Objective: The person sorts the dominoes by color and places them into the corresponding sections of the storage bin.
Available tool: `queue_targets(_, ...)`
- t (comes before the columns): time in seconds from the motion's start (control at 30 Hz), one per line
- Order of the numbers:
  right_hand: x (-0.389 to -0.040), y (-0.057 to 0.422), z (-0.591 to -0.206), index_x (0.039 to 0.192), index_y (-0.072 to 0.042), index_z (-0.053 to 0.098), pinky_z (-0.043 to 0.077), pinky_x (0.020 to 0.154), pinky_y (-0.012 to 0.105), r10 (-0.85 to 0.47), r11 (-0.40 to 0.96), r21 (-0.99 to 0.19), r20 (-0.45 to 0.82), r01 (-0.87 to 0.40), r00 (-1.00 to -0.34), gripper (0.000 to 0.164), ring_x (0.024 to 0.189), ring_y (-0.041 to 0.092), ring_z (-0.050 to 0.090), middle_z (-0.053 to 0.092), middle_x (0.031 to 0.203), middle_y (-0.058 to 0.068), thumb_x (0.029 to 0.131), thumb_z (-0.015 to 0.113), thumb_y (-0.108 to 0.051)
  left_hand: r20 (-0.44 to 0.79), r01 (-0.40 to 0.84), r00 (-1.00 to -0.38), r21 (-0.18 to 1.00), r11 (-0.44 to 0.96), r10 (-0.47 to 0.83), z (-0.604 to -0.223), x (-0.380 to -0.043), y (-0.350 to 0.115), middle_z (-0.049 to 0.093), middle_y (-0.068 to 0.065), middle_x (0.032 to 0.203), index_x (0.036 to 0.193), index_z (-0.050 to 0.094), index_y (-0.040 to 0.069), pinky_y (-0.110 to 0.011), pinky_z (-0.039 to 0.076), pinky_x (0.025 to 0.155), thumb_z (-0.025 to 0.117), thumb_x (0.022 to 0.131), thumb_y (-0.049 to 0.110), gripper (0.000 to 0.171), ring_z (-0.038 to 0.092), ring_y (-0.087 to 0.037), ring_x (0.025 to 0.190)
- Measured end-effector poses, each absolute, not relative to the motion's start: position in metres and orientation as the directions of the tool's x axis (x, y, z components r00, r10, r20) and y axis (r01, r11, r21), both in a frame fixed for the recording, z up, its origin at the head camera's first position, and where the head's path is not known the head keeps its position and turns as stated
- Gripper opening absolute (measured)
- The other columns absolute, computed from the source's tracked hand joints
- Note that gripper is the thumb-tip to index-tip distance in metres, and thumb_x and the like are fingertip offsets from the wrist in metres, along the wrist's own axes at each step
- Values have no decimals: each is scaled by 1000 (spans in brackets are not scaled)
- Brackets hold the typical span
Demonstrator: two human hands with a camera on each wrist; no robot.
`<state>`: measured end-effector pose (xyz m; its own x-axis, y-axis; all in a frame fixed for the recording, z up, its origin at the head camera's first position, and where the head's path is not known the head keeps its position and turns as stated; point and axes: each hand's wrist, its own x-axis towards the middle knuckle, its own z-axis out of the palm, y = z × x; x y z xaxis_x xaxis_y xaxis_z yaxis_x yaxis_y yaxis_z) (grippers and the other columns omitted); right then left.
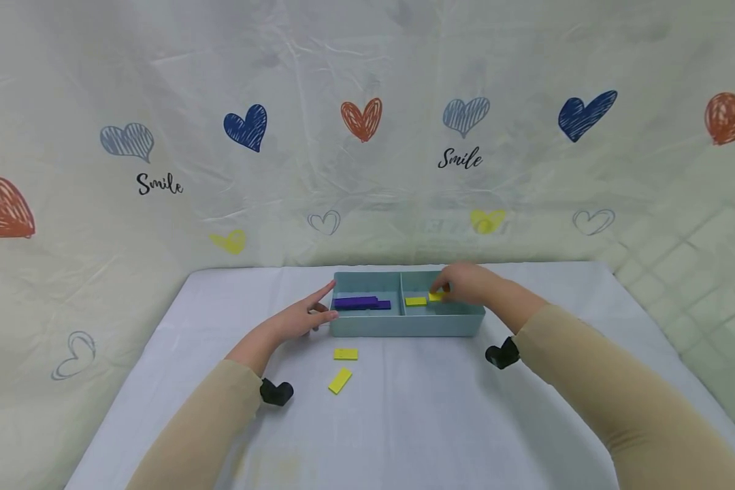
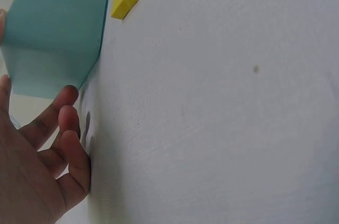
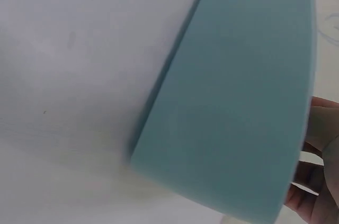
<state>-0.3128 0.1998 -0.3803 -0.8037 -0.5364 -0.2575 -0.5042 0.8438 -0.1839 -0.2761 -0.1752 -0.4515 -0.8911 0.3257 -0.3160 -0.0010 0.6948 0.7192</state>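
A blue-green two-compartment box (image 1: 404, 327) stands toward the back of the table. At its left end is my left hand (image 1: 297, 320), index finger stretched along the end wall and thumb at the front corner; the other fingers bend loosely below. My right hand (image 1: 465, 282) reaches over the right compartment and pinches a yellow block (image 1: 436, 297). Beside that one, a second yellow block (image 1: 415, 301) lies on the compartment floor. Several purple blocks (image 1: 356, 303) lie in the left compartment. In the right wrist view, the box wall (image 3: 228, 97) hides the right fingertips.
Two more yellow blocks, one lying crosswise (image 1: 346, 354) and one slanted (image 1: 339, 381), are on the white tablecloth (image 1: 416, 422) in front of the box. A curtain printed with hearts (image 1: 361, 204) hangs behind the table.
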Motion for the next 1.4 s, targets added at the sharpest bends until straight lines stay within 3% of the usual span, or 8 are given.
queue_targets(0.8,-316,200,-407,115,-15,76,50,91,43,-515,850,-8,-226,-527,-827,23,95,21,61,71,108,3,92,71,-14,-301,17,-890,728,686,342,-455,-278,-175,56,-2,130,151,11,59,-38,46,82,61,94,55,76,58,-20,96)
queue_targets(1.4,-317,202,-398,122,-13,71,49,93,45,-497,867,-102,-201,-487,-844,30,108,26,62,67,118,6,92,72,-14,-298,20,-889,732,681,347,-453,-275,-176,55,-5,132,154,12,53,-38,46,80,59,96,52,75,58,-20,94)
